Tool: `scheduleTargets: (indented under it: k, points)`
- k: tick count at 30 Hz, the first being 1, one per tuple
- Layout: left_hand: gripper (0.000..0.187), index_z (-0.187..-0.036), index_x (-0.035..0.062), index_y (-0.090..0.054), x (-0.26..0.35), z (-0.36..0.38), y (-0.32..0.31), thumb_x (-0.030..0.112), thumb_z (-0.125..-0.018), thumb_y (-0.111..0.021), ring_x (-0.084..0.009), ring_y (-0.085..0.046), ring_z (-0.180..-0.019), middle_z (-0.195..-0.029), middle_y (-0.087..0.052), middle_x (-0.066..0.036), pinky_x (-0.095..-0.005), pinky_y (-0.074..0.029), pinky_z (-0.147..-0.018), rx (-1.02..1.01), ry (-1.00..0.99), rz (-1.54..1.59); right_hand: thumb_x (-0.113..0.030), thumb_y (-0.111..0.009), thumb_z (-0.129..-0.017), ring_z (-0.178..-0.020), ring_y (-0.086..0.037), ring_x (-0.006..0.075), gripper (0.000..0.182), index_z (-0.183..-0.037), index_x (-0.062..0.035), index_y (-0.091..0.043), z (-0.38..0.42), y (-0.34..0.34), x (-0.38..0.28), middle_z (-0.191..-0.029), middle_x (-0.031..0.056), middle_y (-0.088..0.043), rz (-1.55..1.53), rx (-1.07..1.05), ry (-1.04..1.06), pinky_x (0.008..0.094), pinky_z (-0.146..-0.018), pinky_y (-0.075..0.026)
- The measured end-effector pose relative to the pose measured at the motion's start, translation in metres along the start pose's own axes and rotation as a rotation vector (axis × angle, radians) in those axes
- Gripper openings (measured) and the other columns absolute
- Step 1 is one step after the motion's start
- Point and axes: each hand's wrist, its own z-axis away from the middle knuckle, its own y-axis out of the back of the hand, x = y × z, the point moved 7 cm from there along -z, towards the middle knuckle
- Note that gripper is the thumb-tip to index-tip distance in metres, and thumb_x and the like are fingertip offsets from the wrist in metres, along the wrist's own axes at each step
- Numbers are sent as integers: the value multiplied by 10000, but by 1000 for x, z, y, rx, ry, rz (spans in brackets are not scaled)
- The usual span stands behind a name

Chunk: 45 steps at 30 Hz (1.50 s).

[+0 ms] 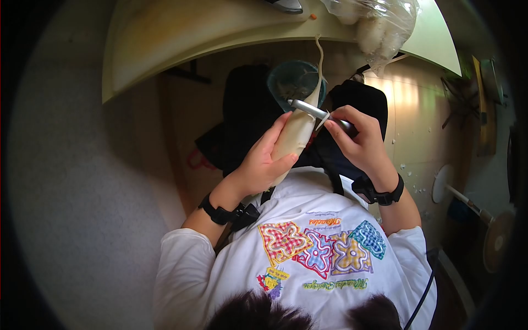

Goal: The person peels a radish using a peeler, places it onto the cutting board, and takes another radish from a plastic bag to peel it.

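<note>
A long white radish (293, 135) with a thin curled root tip slants upward in front of my body. My left hand (264, 159) is wrapped round its thick lower part, thumb on one side and fingers on the other. A silver peeler (309, 109) lies across the radish near its narrow end. My right hand (360, 135) grips the dark handle of this peeler between thumb and fingers. A thin pale strip of peel hangs at the peeler, beside my right fingertips. Below the root tip is a teal bin (286, 82), partly hidden behind the radish.
A pale table (220, 36) curves across the top, with a clear plastic bag of white radishes (379, 33), a small orange scrap (313, 16) and part of a dark metallic object (289, 6). White bits dot the floor at right, near a fan (498, 239).
</note>
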Motion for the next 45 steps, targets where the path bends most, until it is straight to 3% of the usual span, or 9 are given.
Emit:
scheduleTargets:
  k: [14, 16, 19, 21, 43, 45]
  points:
    - [770, -1554, -23, -138, 0, 3, -2, 136, -949, -588, -184, -454, -1315, -1433, -451, -136, -331, -345, -1115, 3, 7, -29, -137, -738, -870, -591, -603, 155, 176, -910, 14, -658, -5, 7, 5, -736, 124, -661, 5, 31, -11, 269, -559, -458]
    - [767, -1553, -24, -141, 1, 3, -2, 137, -950, -587, -185, -455, -1314, -1431, -453, -137, -331, -345, -1114, 13, -3, -37, -103, -717, -894, -632, -495, 83, 146, -914, 18, -635, -5, 8, 7, -729, 60, -616, -1, 39, -27, 234, -574, -402]
    - [762, -1553, -22, -146, 2, 3, -2, 136, -951, -584, -186, -456, -1310, -1427, -455, -136, -331, -346, -1113, -3, -10, -43, -133, -738, -873, -586, -580, 125, 174, -914, 15, -657, -9, 12, 9, -732, 119, -662, -5, 64, -12, 260, -557, -451]
    - [812, -1563, -4, -130, 3, 3, -3, 175, -941, -619, -137, -446, -1263, -1440, -414, -85, -298, -366, -1070, -24, 9, -30, -132, -738, -873, -587, -577, 120, 174, -915, 16, -657, -9, 11, 6, -735, 118, -665, 5, 55, -21, 257, -557, -449]
    - [806, -1562, 4, -152, -2, 9, 2, 182, -932, -621, -139, -466, -1240, -1417, -442, -87, -301, -371, -1063, -17, 62, -128, -164, -744, -878, -586, -549, 114, 177, -911, -6, -671, -24, 23, 28, -764, 100, -686, 88, 135, -27, 256, -558, -441]
    - [786, -1552, -19, -157, 1, 11, -2, 164, -940, -614, -171, -402, -1338, -1486, -388, -127, -327, -331, -1115, -78, 37, -129, -166, -742, -880, -583, -545, 112, 177, -910, -7, -672, -22, 25, 34, -764, 96, -687, 81, 150, -33, 256, -557, -440]
